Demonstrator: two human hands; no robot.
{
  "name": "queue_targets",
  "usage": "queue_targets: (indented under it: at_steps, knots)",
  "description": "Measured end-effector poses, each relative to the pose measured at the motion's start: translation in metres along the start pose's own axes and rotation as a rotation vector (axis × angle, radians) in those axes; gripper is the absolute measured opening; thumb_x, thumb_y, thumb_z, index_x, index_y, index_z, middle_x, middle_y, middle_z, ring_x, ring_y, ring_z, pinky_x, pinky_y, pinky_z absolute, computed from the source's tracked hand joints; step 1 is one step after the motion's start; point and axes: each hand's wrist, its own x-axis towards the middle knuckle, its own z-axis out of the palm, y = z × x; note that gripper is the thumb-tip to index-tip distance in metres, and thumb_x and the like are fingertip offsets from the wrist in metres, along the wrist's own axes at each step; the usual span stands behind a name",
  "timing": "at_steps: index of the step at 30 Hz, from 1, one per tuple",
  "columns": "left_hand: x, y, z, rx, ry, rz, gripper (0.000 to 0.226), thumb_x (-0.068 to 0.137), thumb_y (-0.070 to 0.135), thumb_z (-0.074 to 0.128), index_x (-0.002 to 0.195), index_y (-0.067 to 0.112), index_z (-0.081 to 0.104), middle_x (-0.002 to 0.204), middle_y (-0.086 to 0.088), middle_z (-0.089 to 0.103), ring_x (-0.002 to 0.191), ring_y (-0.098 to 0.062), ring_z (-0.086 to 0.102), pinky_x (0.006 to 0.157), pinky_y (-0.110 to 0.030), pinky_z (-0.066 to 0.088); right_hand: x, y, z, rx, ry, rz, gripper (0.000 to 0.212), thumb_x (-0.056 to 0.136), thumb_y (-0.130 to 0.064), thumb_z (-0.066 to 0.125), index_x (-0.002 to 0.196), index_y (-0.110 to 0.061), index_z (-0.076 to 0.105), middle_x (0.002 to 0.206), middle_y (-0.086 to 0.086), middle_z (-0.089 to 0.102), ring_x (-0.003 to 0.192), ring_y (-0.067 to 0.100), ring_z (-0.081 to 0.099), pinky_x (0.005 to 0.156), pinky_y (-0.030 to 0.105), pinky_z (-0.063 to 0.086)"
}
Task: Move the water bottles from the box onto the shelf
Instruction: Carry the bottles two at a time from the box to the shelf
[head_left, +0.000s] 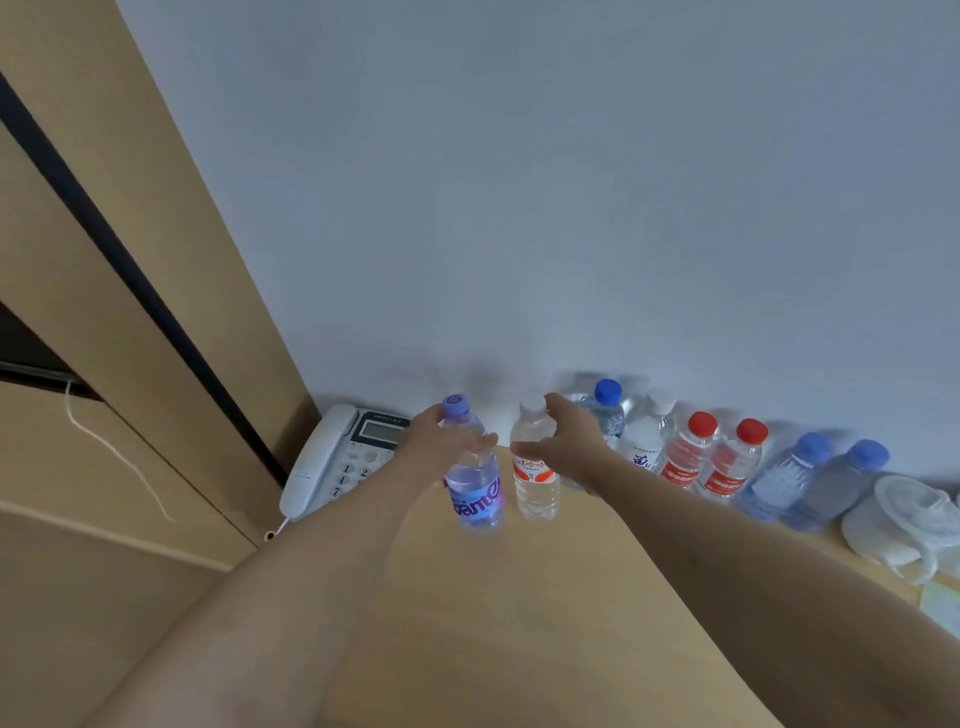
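Note:
My left hand (441, 447) grips a purple-capped water bottle (475, 493) with a purple label by its shoulder. The bottle is upright and slightly blurred, its base at the wooden shelf top (519, 597). Just to its right stands a white-capped bottle (535, 488) with a red label. My right hand (576, 447) curls round it, thumb across the front and fingers behind the neck. Further right, several bottles line the wall: a blue-capped one (608, 410), a white-capped one (649, 431), two red-capped ones (685, 452) and two pale blue ones (789, 473). The box is out of view.
A white desk telephone (337, 457) lies at the left end of the shelf against the wall, close behind my left hand. A crumpled white plastic object (904, 519) sits at the right end. A tall wooden cabinet panel (130, 260) rises on the left.

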Motion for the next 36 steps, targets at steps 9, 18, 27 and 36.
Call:
queue_targets:
  at_steps: [9,18,27,36]
  knots:
    - [0.038,-0.001,0.011,0.077,-0.051,0.031,0.070,0.048,0.047,0.082,0.108,0.012,0.070,0.111,-0.013,0.074,0.106,-0.033,0.071,0.091,-0.044,0.060,0.023,-0.016,-0.002,-0.240,0.102,-0.031,0.064,0.066,-0.013,0.090,0.121,-0.013,0.058,0.102,0.005,0.065,0.093,0.024,0.058,0.075,0.032,0.047]
    - [0.063,0.002,0.026,0.147,-0.086,0.048,0.054,0.070,0.042,0.090,0.112,0.020,0.066,0.111,-0.002,0.069,0.100,-0.022,0.069,0.081,-0.034,0.059,0.031,-0.016,-0.006,-0.380,0.217,0.051,0.058,0.068,-0.011,0.086,0.120,-0.008,0.058,0.110,0.010,0.061,0.102,0.028,0.057,0.072,0.029,0.035]
    - [0.080,0.011,0.035,0.223,-0.063,0.104,0.050,0.070,0.042,0.086,0.106,0.012,0.068,0.101,-0.001,0.069,0.082,-0.016,0.062,0.059,-0.021,0.043,0.042,-0.012,0.000,-0.373,0.264,0.071,0.063,0.073,-0.011,0.087,0.126,-0.007,0.053,0.120,0.013,0.057,0.106,0.032,0.057,0.076,0.031,0.037]
    - [0.089,0.010,0.041,0.235,-0.025,0.109,0.046,0.070,0.039,0.086,0.100,0.012,0.064,0.096,0.001,0.066,0.076,-0.011,0.059,0.054,-0.019,0.038,0.042,-0.014,0.002,-0.411,0.253,0.076,0.065,0.076,-0.009,0.085,0.131,-0.006,0.049,0.125,0.014,0.055,0.109,0.032,0.057,0.082,0.035,0.045]
